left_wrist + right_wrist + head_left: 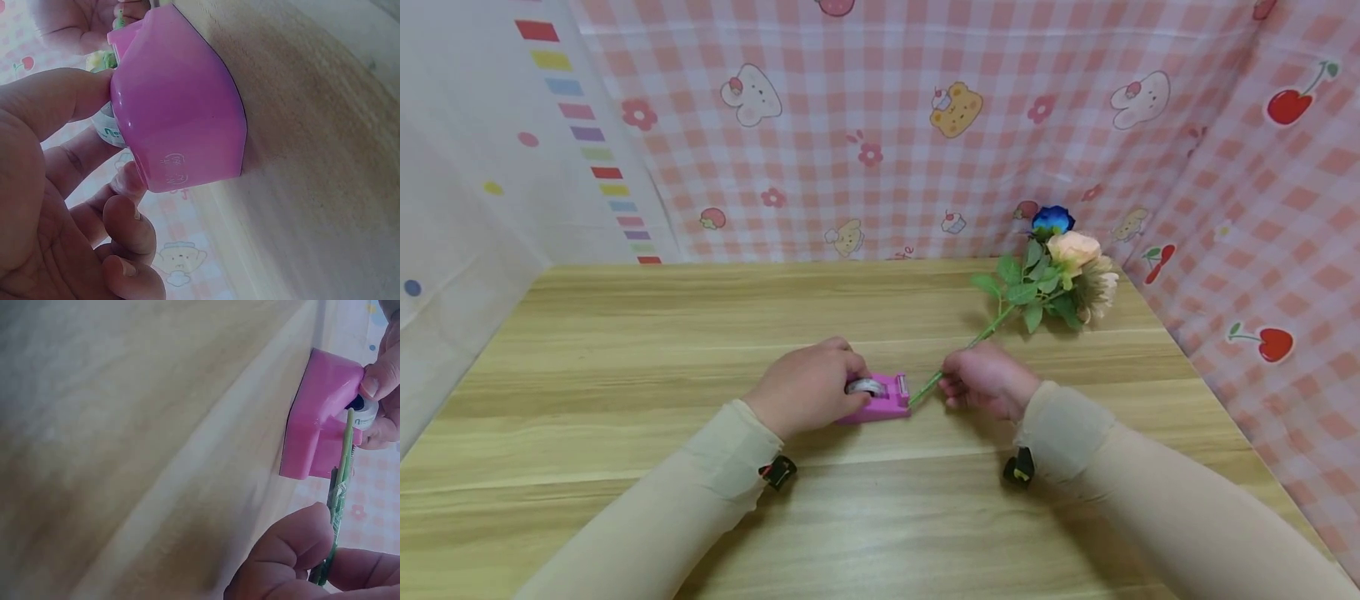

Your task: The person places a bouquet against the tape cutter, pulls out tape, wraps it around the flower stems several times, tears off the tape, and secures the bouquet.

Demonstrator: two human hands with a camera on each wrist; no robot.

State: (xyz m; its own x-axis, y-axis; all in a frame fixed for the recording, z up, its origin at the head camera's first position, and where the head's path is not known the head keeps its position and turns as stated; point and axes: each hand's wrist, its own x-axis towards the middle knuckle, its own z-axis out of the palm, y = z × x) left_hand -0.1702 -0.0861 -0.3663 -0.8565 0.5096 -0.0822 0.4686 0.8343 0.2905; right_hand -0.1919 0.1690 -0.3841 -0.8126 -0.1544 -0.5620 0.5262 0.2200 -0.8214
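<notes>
A pink tape dispenser point(880, 408) rests on the table with a roll of tape point(867, 386) in it. My left hand point(808, 387) grips the dispenser from the left, thumb on the near side and fingers on the far side. Beside its cutter end, my right hand point(988, 379) pinches the green stems point(337, 500) of a flower bunch. Something clear and shiny, like tape, wraps the stems near their lower ends. The blooms at the far end are a blue rose point(1053, 219), a peach rose point(1073, 250) and a pale flower point(1099, 287), with green leaves point(1024, 292) below.
The wood-grain table point(625, 333) meets a pink checked cloth point(850, 125) at the back. Another checked cloth point(1285, 250) hangs along the right side, and a white dotted one point(467, 167) along the left. The flower heads lie near the back right corner.
</notes>
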